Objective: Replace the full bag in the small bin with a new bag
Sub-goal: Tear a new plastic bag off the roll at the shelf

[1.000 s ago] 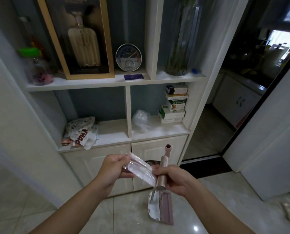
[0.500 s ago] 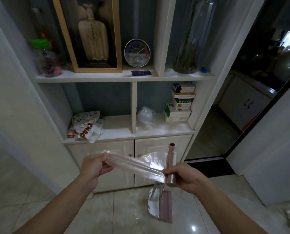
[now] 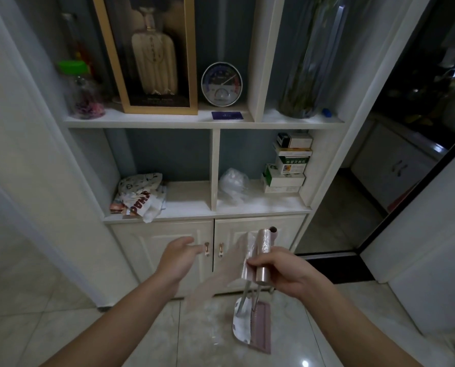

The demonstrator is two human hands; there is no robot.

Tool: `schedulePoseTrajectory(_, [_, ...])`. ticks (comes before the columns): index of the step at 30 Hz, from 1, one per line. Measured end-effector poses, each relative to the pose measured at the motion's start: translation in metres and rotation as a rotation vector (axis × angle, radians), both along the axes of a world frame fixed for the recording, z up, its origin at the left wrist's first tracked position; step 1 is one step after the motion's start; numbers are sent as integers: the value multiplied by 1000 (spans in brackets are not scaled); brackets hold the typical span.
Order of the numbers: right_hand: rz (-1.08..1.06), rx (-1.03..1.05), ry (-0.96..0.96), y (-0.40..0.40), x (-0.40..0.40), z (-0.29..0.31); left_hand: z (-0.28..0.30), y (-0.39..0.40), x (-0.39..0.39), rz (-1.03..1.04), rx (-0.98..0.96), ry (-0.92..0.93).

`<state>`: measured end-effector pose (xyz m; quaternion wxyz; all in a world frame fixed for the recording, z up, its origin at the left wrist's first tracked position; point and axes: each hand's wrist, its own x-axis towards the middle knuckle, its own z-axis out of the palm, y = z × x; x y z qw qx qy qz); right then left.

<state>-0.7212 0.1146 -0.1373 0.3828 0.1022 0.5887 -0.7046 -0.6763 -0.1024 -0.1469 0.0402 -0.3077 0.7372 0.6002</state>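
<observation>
A clear thin plastic bag (image 3: 221,271) hangs blurred down and to the left from a pinkish roll-like tube (image 3: 263,271). My right hand (image 3: 287,271) grips that tube upright in front of the lower cabinet, with the bag's upper end bunched against it. To the left, my left hand (image 3: 178,260) hovers with relaxed, spread fingers, holding nothing, apart from the bag. No bin is in view.
A pink broom and dustpan set (image 3: 255,329) leans on the white cabinet doors (image 3: 162,245) right behind my right hand. The open shelves above hold a crumpled clear bag (image 3: 233,182), stacked boxes (image 3: 287,168) and printed pouches (image 3: 139,197). A dark doorway (image 3: 335,215) opens at right.
My left hand has let go of the stretched bag and drawn back open. The freed bag now swings down-left from my right hand. The camera has moved closer to the cabinet.
</observation>
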Motion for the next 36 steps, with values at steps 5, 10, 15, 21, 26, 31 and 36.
schedulePoseTrajectory(5, [7, -13, 33, -6, 2, 1, 17, 44, -4, -214, 309, -83])
schedulePoseTrajectory(10, [60, -87, 4, -7, 2, 4, 7, 64, -10, -160, 331, -20])
schedulePoseTrajectory(15, [43, -100, -19, -4, -3, 5, -3, 61, -17, -90, 307, -9])
schedulePoseTrajectory(21, [-110, 16, -81, 3, -11, -5, 0, 45, -23, 19, 262, 40])
schedulePoseTrajectory(26, [-208, 1, -150, 11, -16, -4, 3, 14, -26, 124, 261, 24])
schedulePoseTrajectory(31, [-172, 40, -113, 14, -18, -3, -1, -21, -22, 199, 239, -5])
schedulePoseTrajectory(36, [-198, 45, -93, 19, -21, -3, -4, -53, -17, 278, 234, -2])
